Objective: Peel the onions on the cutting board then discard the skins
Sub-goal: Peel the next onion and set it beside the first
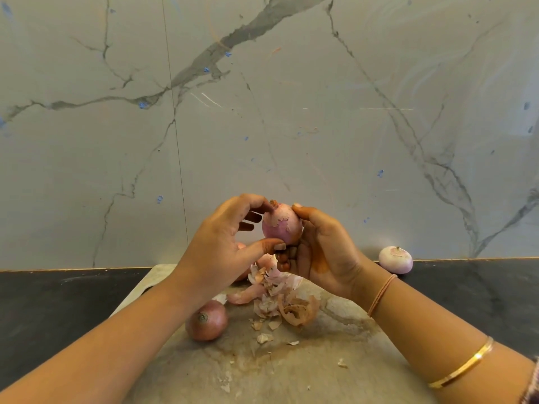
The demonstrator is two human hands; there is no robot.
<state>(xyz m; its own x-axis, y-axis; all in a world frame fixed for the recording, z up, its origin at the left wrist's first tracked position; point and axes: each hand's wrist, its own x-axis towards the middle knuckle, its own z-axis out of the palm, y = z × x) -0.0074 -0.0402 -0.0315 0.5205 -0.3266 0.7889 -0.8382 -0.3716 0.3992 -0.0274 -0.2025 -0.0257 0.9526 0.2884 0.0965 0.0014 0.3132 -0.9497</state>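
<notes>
I am holding my left hand (215, 252) and right hand (323, 252) around an onion (281, 225), raised over the far end of the cutting board (335, 371). Beneath them a heap of skins (280, 298) is blocking mid-board, with an unpeeled onion (206, 320) sitting just left of it. Only small scraps are lying on the near board. The marble wall (291, 112) is closing off the back, and a peeled onion (395, 259) is resting at its foot on the dark counter (58, 301).

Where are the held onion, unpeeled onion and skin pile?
held onion (281, 228): head view, its pink peeled side.
unpeeled onion (206, 321): head view, middle of its brown skin.
skin pile (300, 314): head view, the curled brown piece.
</notes>
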